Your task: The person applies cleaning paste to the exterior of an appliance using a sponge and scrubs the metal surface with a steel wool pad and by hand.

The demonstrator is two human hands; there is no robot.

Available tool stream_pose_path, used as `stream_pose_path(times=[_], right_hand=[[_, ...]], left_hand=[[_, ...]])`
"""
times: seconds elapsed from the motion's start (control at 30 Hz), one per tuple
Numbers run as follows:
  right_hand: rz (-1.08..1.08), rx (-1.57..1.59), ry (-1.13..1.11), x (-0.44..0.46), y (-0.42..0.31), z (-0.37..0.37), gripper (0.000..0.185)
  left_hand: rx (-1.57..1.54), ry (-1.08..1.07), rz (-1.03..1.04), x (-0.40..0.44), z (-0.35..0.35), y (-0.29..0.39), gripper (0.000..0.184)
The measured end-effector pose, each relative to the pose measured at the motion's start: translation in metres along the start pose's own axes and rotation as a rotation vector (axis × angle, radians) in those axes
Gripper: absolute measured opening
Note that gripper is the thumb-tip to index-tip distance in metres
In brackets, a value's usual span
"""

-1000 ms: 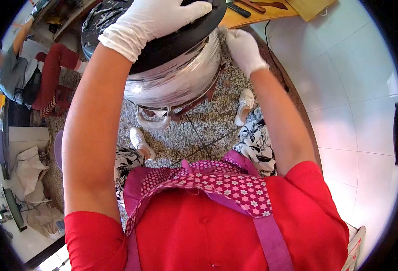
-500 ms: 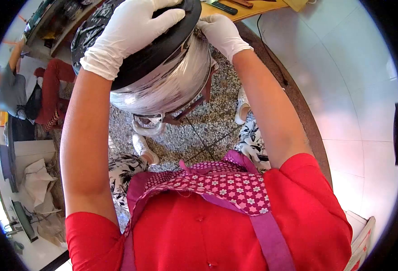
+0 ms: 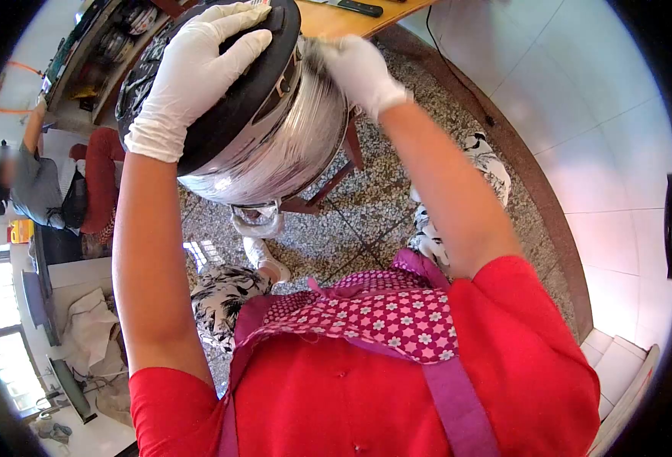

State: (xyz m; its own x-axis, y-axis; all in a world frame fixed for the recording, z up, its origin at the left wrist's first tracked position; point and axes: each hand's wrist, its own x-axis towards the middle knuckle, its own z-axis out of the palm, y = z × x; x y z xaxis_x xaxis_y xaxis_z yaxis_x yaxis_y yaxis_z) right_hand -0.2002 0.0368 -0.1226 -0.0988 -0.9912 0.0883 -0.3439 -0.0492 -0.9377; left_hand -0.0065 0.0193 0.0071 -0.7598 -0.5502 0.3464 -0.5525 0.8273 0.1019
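A big round metal vessel [image 3: 275,145] stands tilted towards me, its shiny side streaked and its upper end a broad black disc [image 3: 237,107]. A bent metal handle [image 3: 257,221] sticks out low on its near side. My left hand [image 3: 199,76], in a white glove, lies on the black disc with its fingers stretched out. At the vessel's right edge is my right hand [image 3: 357,72], also gloved and smeared by motion. Its fingers are closed around something small and greyish that I cannot make out.
A wooden table [image 3: 328,19] with a black-handled tool [image 3: 359,7] is beyond the vessel. Dark stand legs [image 3: 328,183] show beneath it. Another person [image 3: 39,179] is at the left near shelves [image 3: 104,61]. A cable [image 3: 450,76] runs along the tiled wall.
My right hand has shifted left and slightly down along the vessel's edge. My left hand stays on the black disc. The view has swung a little.
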Motion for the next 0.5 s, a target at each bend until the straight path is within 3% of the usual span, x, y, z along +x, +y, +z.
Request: stream_pose_path(times=[0.03,0.07,0.13,0.17,0.2,0.23,0.27,0.37,0.43,0.5], right_hand=[[0.106,0.244,-0.050,0.011,0.002,-0.004,0.033],[0.109,0.250,-0.046,0.018,0.012,-0.003,0.033],[-0.260,-0.348,0.061,0.021,0.052,0.014,0.040],[-0.264,-0.021,0.160,0.002,0.065,0.030,0.042],[-0.138,0.306,0.227,-0.029,0.060,0.048,0.046],[-0.185,0.444,0.225,-0.068,0.047,0.057,0.044],[-0.048,0.868,0.173,-0.101,0.025,0.067,0.046],[-0.376,0.172,0.285,-0.156,0.043,0.129,0.076],[-0.410,0.032,0.289,-0.142,0.045,0.126,0.080],[-0.477,0.067,0.318,-0.105,0.040,0.096,0.068]], left_hand=[[-0.048,0.013,-0.014,0.000,0.001,0.001,0.041],[-0.097,0.025,-0.026,0.001,0.002,0.002,0.041],[-0.069,0.012,-0.025,0.001,0.003,0.000,0.040],[-0.036,0.015,-0.030,0.002,0.004,-0.002,0.039],[-0.037,0.015,-0.032,0.003,0.003,-0.002,0.039],[-0.034,0.013,-0.032,0.004,0.000,0.000,0.039],[-0.035,0.003,-0.030,0.003,0.000,0.002,0.038],[0.000,0.032,-0.011,0.001,0.001,-0.004,0.038],[0.008,0.104,0.065,0.000,0.006,-0.010,0.038],[0.002,0.123,0.037,0.000,0.006,-0.004,0.037]])
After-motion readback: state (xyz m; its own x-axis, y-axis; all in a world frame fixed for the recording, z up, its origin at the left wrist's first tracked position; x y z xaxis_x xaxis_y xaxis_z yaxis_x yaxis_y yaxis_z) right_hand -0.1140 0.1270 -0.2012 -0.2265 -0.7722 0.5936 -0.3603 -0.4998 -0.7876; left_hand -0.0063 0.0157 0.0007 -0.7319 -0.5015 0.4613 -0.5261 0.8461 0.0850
